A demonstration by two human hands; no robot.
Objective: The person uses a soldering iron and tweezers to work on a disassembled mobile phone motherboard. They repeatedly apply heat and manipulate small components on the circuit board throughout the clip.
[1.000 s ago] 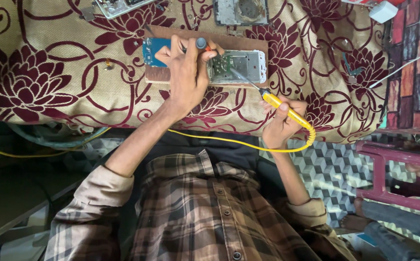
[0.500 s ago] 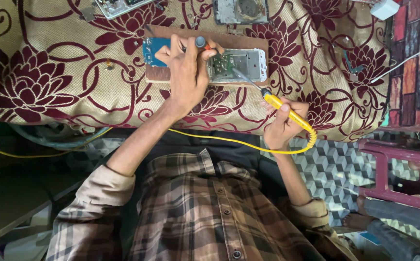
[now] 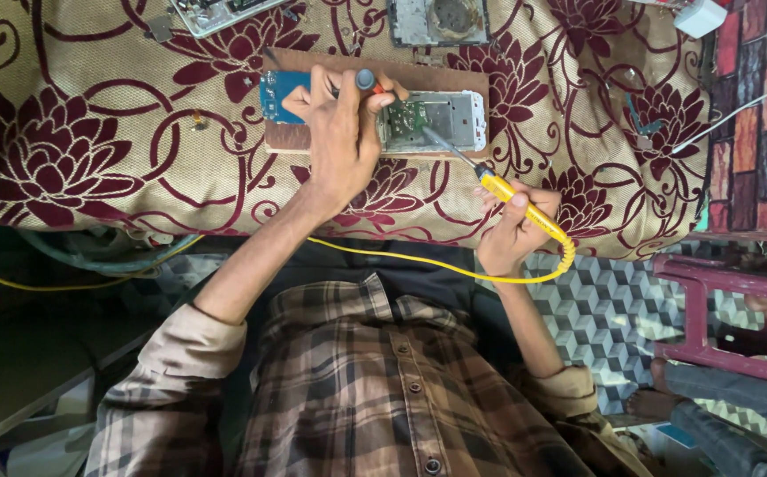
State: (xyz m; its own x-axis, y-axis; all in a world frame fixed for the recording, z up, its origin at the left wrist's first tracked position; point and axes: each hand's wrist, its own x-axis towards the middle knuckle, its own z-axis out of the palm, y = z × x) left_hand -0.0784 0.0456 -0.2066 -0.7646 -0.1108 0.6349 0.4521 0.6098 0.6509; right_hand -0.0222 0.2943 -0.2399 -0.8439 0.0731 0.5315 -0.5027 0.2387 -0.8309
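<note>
Two hands work over an opened phone (image 3: 436, 119) on a wooden board (image 3: 454, 81). The left hand (image 3: 341, 132) pinches what may be tweezers, unmoved. The right hand (image 3: 512, 231), clamped on a yellow soldering iron (image 3: 512, 196), has held its tip at the circuit board.

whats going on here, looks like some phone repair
A person in a plaid shirt is working on an opened phone lying on a brown board over a floral cloth. The right hand holds a yellow soldering iron, tip at the phone's circuit board. The left hand holds a small tool beside the phone.
</note>
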